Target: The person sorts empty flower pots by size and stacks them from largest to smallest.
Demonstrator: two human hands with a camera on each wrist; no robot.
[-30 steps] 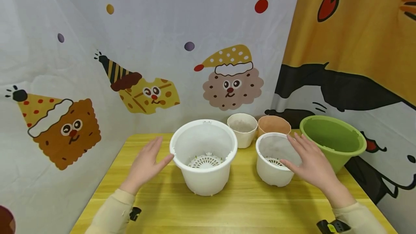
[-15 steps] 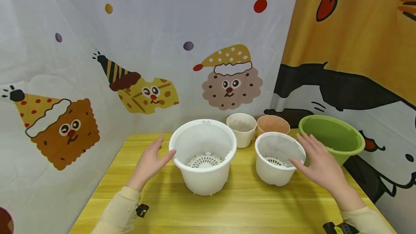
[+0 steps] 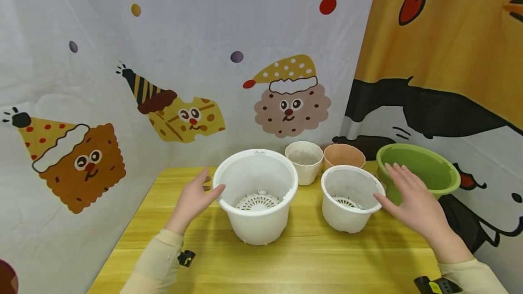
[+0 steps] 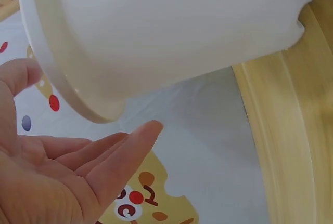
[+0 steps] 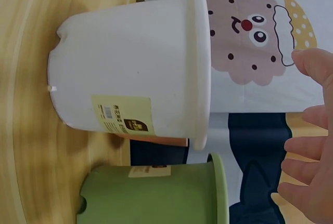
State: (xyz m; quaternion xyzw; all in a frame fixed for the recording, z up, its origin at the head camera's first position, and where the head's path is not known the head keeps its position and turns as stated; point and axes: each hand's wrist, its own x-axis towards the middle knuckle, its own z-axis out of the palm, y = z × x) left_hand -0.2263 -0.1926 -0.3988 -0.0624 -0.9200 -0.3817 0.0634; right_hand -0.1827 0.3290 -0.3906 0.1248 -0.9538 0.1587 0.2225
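A large white flower pot [image 3: 258, 228] with a slotted base stands upright on the table. My left hand [image 3: 194, 203] is at its left rim, fingers extended beside the wall and thumb over the rim edge. The left wrist view has the fingers [image 4: 119, 161] apart from the pot's outer wall [image 4: 171, 31]. To the right stands a smaller white flower pot [image 3: 345, 219]. My right hand [image 3: 421, 208] hovers by its right side, fingers straight, thumb tip near the rim. In the right wrist view this hand [image 5: 312, 141] holds nothing, with the labelled white pot [image 5: 125, 63] ahead of it.
Behind the small white pot are a cream pot [image 3: 307, 173] and a terracotta-coloured pot [image 3: 344, 155]. A green pot [image 3: 441, 189] stands at the back right, partly behind my right hand. Printed cloth [image 3: 196, 22] hangs along the table's [image 3: 286, 267] back and sides.
My left hand has moved right, closer to the large pot's rim. My right hand has drawn off to the right, away from over the small white pot. The pots have stayed in place.
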